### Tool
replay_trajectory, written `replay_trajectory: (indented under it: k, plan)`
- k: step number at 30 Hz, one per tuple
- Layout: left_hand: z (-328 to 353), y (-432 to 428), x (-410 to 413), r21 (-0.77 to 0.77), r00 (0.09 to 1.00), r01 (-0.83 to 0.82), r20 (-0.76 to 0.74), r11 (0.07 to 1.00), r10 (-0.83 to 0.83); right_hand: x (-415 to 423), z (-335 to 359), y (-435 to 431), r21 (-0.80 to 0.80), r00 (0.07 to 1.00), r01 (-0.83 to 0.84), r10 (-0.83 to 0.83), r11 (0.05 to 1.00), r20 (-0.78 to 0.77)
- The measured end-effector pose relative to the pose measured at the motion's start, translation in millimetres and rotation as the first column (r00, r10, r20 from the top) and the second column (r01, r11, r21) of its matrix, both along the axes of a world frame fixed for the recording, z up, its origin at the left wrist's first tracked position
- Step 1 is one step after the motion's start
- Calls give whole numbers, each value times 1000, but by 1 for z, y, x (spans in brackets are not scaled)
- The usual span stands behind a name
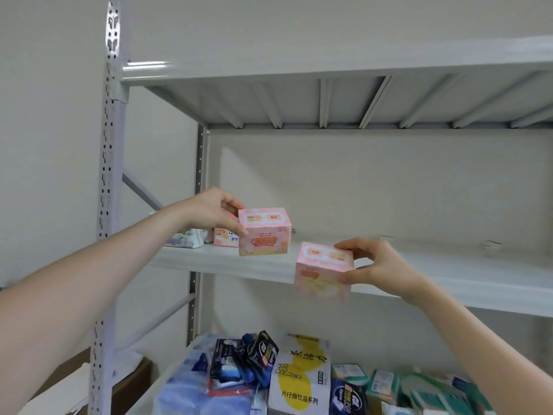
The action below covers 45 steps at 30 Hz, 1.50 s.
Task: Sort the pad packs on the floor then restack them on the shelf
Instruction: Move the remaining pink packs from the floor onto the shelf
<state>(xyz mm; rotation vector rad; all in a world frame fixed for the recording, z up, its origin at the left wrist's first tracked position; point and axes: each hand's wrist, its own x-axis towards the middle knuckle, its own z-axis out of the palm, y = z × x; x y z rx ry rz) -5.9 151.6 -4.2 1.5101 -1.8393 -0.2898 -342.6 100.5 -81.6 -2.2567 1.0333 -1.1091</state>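
My left hand [214, 212] grips a pink pad pack [264, 232] by its left side, the pack's base at the front edge of the middle shelf [434, 271]. My right hand [380, 268] holds a second pink pad pack [323, 272] by its right end, in the air in front of the shelf edge and lower than the first. Behind my left hand, another pink pack [226, 236] and a pale floral pack [187, 238] lie on the same shelf.
A white metal rack with a perforated upright [107, 187] and an upper shelf [329, 70] frames the scene. On the level below lie several dark blue packs [248, 360], a white and yellow bag [302, 375] and green packs [386, 384]. Cardboard [131, 381] sits at lower left.
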Motion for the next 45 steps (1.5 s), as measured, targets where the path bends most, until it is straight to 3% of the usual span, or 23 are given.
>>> replay_trajectory:
  k: [12,24,35,45]
  plan:
    - [49,-154,32,33,977,103,182,994,-107,50,24,-108,15,992,15,-17,1000,126]
    - [35,-276,37,154,888,71,440,986,-133,55,40,-192,139,999,-10,4,990,38]
    - [27,-302,35,267,810,-40,573,963,-126,75,33,-224,275,999,-26,19,961,29]
    - [34,-270,33,401,808,-8,542,916,-230,112,31,-225,305,998,-20,2,952,61]
